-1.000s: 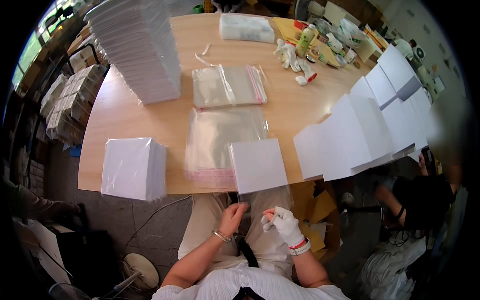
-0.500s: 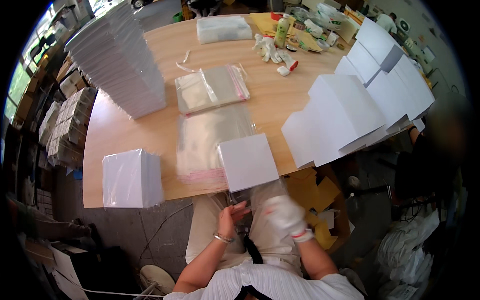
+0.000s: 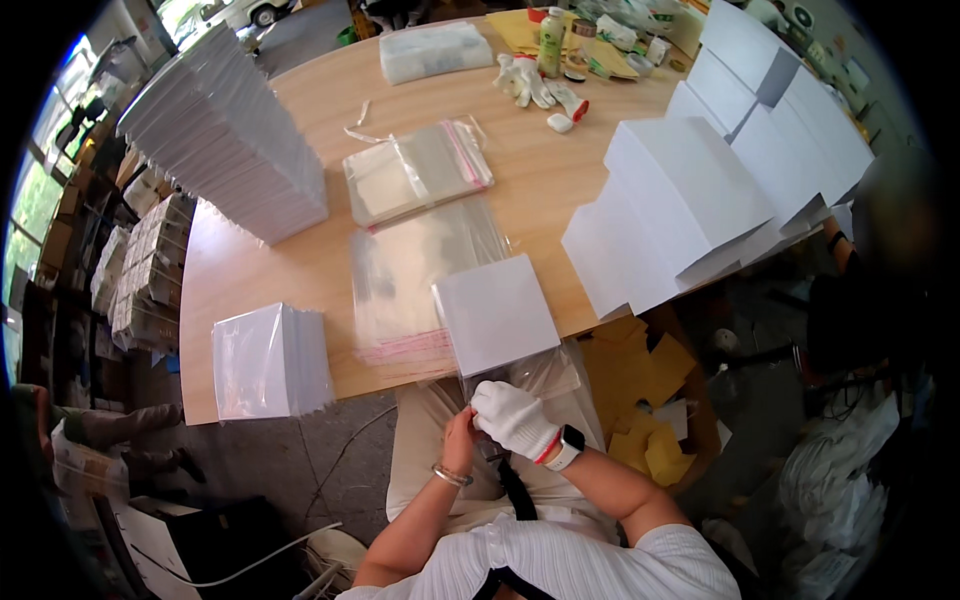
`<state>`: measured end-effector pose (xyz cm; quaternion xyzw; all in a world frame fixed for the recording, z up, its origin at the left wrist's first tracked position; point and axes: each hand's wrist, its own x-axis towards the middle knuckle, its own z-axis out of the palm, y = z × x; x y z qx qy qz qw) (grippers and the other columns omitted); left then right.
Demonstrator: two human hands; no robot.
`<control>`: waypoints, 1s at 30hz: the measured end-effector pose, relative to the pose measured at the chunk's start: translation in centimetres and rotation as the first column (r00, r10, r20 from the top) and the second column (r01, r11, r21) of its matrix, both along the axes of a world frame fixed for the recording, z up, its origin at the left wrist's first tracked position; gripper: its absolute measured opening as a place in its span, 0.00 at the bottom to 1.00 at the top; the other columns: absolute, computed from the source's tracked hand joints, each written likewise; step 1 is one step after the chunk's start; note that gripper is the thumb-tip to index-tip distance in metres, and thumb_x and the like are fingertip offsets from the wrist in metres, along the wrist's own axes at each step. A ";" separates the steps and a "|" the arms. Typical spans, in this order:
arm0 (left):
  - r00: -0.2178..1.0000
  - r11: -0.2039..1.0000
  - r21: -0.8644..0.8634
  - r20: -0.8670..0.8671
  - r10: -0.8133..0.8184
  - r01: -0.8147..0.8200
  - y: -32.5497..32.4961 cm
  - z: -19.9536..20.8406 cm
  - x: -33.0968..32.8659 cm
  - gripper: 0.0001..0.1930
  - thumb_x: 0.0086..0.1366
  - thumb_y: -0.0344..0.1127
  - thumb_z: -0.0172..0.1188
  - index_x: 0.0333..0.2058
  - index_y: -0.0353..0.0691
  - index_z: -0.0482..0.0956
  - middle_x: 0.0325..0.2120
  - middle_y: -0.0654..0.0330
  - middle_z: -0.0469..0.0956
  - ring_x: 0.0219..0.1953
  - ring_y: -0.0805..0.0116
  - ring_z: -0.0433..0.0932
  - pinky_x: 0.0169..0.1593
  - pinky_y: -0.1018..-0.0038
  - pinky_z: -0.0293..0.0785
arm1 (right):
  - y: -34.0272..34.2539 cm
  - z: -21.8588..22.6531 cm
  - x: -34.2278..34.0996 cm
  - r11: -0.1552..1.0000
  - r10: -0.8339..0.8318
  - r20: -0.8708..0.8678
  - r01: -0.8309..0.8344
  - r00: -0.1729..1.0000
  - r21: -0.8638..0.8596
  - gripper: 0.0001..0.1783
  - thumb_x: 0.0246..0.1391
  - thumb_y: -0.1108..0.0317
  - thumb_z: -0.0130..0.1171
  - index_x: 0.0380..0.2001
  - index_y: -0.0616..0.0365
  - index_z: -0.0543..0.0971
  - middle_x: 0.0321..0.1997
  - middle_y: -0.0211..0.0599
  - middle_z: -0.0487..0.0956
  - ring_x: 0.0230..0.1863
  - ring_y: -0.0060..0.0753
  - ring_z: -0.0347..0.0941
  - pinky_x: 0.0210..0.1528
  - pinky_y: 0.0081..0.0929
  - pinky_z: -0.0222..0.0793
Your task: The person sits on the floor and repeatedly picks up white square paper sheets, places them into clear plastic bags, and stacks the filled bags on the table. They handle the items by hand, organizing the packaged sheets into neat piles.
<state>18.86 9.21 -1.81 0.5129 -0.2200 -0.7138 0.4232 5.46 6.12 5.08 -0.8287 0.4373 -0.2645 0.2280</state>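
Note:
My bare left hand [image 3: 460, 442], a bracelet at its wrist, meets my right hand [image 3: 512, 417] over my lap, just below the table's front edge. The right wears a white knit glove with a red cuff. Fingers of both are closed and meet at their tips; what they pinch, if anything, is hidden. Right beyond them a white square sheet or block [image 3: 497, 315] lies at the table edge. Clear plastic film [image 3: 550, 375] hangs from under it over my lap. It partly covers a stack of clear plastic bags [image 3: 400, 290] with pink-striped edges.
More clear bags [image 3: 415, 175] lie farther back. A tall stack of wrapped white sheets [image 3: 235, 140] stands left, a shorter wrapped stack [image 3: 268, 362] at the front left. White paper blocks [image 3: 680, 190] pile up right. Gloves [image 3: 525, 80] and a bottle [image 3: 550, 43] lie beyond the bags.
My gloved right hand has moved left and come together with my left hand. The left hand's spread fingers have closed. The whole view has shifted slightly.

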 end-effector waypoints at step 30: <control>0.663 0.782 -0.439 0.747 0.044 0.442 -8.0 4.6 2.2 0.04 0.58 0.28 0.55 0.27 0.34 0.74 0.20 0.55 0.74 0.20 0.68 0.75 0.25 0.75 0.70 | -4.9 1.0 -12.3 0.903 -0.378 -0.035 0.377 0.925 0.204 0.11 0.49 0.64 0.52 0.18 0.57 0.70 0.19 0.42 0.74 0.24 0.44 0.73 0.25 0.39 0.67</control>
